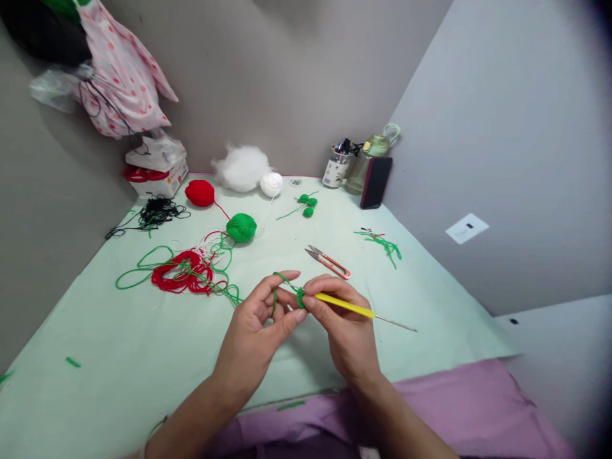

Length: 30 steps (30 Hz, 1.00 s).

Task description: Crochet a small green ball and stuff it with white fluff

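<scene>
Between the thumb and fingers of my left hand (262, 322) is a small green crochet piece (300, 298). Green yarn runs over the raised left index finger and around the other fingers. My right hand (347, 325) grips a crochet hook (344, 305) by its yellow handle, its fingertips touching the crochet piece. One thin metal end of the hook points out to the right; the end at the stitches is hidden by fingers. Just beyond the hands lie orange-handled thread snips (328, 262). The green yarn ball (241, 228) sits farther back on the left.
Tangled red, green and white yarn (184, 273) lies left, with black yarn (157, 213) behind it. A red ball (199, 193), white ball (271, 184), stuffing (243, 167) and small green pieces (308, 204) lie farther back. A phone (376, 183) leans against a bottle (356, 173); green scraps (385, 244) lie right.
</scene>
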Tool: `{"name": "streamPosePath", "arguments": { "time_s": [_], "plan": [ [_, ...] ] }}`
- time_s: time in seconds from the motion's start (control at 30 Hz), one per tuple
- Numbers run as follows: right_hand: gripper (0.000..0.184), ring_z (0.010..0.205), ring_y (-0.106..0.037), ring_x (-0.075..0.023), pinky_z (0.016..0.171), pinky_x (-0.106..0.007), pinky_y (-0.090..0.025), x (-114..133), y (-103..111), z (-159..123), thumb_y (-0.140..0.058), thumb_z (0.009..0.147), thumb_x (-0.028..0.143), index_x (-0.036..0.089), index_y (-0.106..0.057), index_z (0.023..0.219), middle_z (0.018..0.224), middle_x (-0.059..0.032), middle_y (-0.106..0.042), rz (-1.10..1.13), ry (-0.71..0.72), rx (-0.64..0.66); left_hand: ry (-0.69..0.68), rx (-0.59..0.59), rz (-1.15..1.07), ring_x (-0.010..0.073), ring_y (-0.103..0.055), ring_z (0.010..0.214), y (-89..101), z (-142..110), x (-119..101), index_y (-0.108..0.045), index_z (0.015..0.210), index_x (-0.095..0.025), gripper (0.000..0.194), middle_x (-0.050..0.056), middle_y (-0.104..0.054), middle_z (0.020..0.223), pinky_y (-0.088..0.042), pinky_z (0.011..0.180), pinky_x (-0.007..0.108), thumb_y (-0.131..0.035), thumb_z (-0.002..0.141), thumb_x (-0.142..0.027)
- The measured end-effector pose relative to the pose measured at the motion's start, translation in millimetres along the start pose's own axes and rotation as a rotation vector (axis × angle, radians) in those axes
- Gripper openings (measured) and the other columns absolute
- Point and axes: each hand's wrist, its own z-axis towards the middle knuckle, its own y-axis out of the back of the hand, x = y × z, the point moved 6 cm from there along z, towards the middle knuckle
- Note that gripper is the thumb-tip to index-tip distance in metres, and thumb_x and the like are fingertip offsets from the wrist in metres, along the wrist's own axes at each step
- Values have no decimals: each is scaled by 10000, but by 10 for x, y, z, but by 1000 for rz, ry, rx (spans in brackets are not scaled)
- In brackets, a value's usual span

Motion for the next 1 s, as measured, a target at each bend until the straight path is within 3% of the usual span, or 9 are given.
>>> {"name": "streamPosePath", "arguments": {
  "time_s": [0.17, 0.43, 0.7, 1.0],
  "plan": [
    [103, 736, -650, -142, 658, -242, -524, 11, -26, -9, -830, 777, 164, 243, -770, 806, 803, 2, -729, -7, -39, 37, 12, -30, 34, 115, -474, 702, 19, -7, 0, -630, 1286, -246, 473, -62, -548, 770, -440, 734, 244, -800, 849, -308],
    [125, 725, -618, -117, 664, -220, -512, -157, 14, -6, -862, 769, 208, 246, -747, 800, 801, 23, -723, 175, -146, -17, 29, 79, 121, 128, -477, 710, -15, -39, 27, -555, 1418, -266, 549, -48, -559, 822, -428, 747, 284, -737, 902, -308],
    [161, 692, -611, -117, 688, -249, -516, -180, -14, -25, -863, 727, 225, 214, -708, 767, 830, 11, -721, 194, -206, -74, 68, 125, 180, 121, -430, 655, -33, -65, -11, -487, 1494, -252, 636, -45, -536, 826, -375, 653, 286, -707, 899, -295],
    [191, 621, -544, -117, 603, -242, -462, -149, -61, 6, -870, 683, 235, 212, -682, 707, 682, 29, -646, 237, -233, -98, 101, 195, 154, 108, -396, 610, -69, -112, 3, -523, 1444, -263, 566, -45, -526, 835, -355, 606, 277, -688, 903, -284]
  ]
}}
